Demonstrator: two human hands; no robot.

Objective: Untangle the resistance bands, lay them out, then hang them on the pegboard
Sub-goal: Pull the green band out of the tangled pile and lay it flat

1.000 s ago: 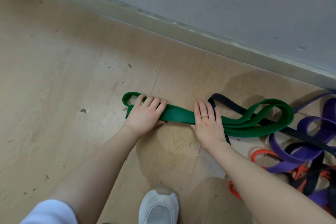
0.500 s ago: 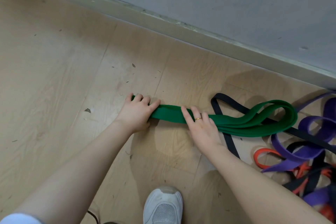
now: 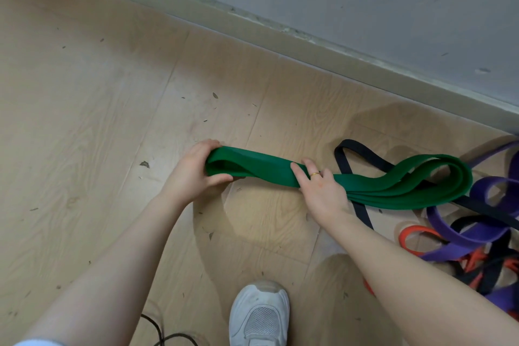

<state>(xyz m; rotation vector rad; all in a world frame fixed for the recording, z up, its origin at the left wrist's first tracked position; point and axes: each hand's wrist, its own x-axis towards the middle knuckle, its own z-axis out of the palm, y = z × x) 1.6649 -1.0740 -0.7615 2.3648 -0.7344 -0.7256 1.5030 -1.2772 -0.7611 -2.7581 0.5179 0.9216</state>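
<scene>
Progress is judged to be early, with the untangling and laying-out only begun. One green band [image 3: 351, 180], folded over itself in several layers, is stretched across the wooden floor [image 3: 84, 121] from the centre toward 3 o'clock. Its looped end at centre is gripped by the left hand [image 3: 193, 174], thumb below and fingers curled over the top. Its middle is pressed flat to the floor by the right hand [image 3: 320, 191], whose fingers [image 3: 297, 174] are held straight. At 4 o'clock a heap of purple [image 3: 463, 239], black [image 3: 362, 160] and orange bands [image 3: 415, 233] is seen knotted together, not yet sorted, with the black one passing under the green. No pegboard is visible, so all hanging is taken as remaining. A white shoe [image 3: 258, 314] is shown at 6 o'clock.
</scene>
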